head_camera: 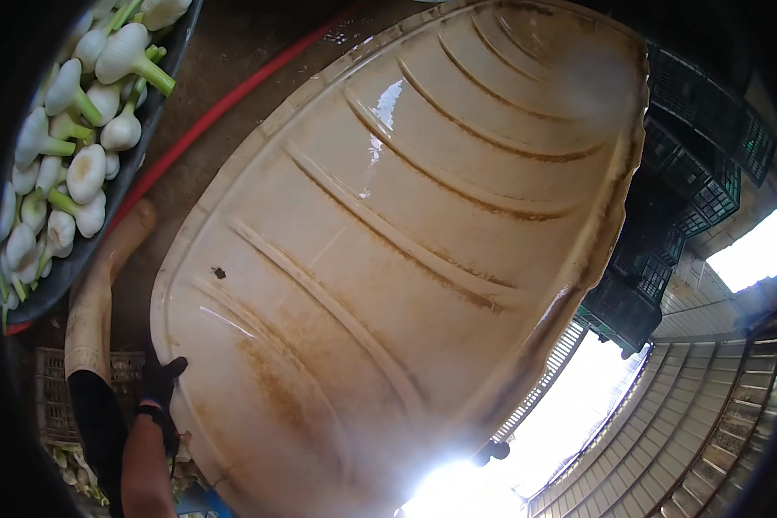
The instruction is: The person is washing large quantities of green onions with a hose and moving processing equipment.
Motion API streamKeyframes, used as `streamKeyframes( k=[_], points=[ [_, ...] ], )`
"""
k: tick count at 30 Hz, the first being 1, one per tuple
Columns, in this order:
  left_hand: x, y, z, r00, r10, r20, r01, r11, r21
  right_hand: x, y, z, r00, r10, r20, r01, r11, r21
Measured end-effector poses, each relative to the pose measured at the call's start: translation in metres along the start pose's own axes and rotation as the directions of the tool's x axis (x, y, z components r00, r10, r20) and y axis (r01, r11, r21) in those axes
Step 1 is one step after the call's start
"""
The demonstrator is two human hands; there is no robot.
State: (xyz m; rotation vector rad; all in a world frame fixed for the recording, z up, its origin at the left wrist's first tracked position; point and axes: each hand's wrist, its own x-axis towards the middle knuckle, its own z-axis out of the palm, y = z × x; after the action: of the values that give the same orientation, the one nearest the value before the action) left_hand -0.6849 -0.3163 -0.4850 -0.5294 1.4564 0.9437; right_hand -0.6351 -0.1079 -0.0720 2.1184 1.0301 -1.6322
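A large off-white ribbed plastic tub or panel point(375, 272) fills most of the head view, tilted up before me. Brown stains run along its ribs, and its surface looks wet. My left hand point(162, 382), in a dark glove, is on the rim at the lower left, with the thumb over the edge. On the opposite edge, dark gloved fingertips point(494, 451) show beside the glare, apparently my right hand; the rest of it is hidden behind the plastic. A small dark hole or spot point(218, 272) marks the plastic near the left rim.
Garlic bulbs point(71, 142) with cut green stems heap in a dark tub point(120, 213). A red hose point(233, 97) crosses the wet floor. A tan boot point(90, 324) stands near a slatted crate point(52, 401). Green plastic crates point(686, 168) are stacked at the right.
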Motion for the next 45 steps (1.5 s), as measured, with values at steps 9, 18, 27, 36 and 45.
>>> streamKeyframes(
  k=[9,18,27,36,45],
  points=[
    [-0.014,-0.015,0.026,0.986,0.103,-0.129,-0.105,0.994,-0.008,-0.004,0.026,-0.048,0.987,-0.113,0.118,0.162,0.608,-0.777],
    [-0.058,0.006,0.085,0.928,0.139,-0.346,-0.134,0.99,0.04,0.06,0.117,-0.214,0.991,-0.088,-0.097,-0.008,0.699,-0.715],
    [-0.102,0.0,0.14,0.863,0.337,-0.377,-0.204,0.914,0.35,0.156,0.154,-0.301,0.987,0.067,-0.145,-0.113,0.936,-0.333],
    [-0.093,0.103,0.119,0.705,0.639,-0.309,-0.45,0.739,0.501,0.258,0.216,-0.383,0.979,0.135,-0.154,-0.158,0.977,-0.146],
    [0.029,0.263,0.172,0.801,0.598,0.022,-0.222,0.262,0.939,0.275,0.217,-0.37,0.983,0.002,-0.182,-0.03,0.988,-0.152]
  ],
)
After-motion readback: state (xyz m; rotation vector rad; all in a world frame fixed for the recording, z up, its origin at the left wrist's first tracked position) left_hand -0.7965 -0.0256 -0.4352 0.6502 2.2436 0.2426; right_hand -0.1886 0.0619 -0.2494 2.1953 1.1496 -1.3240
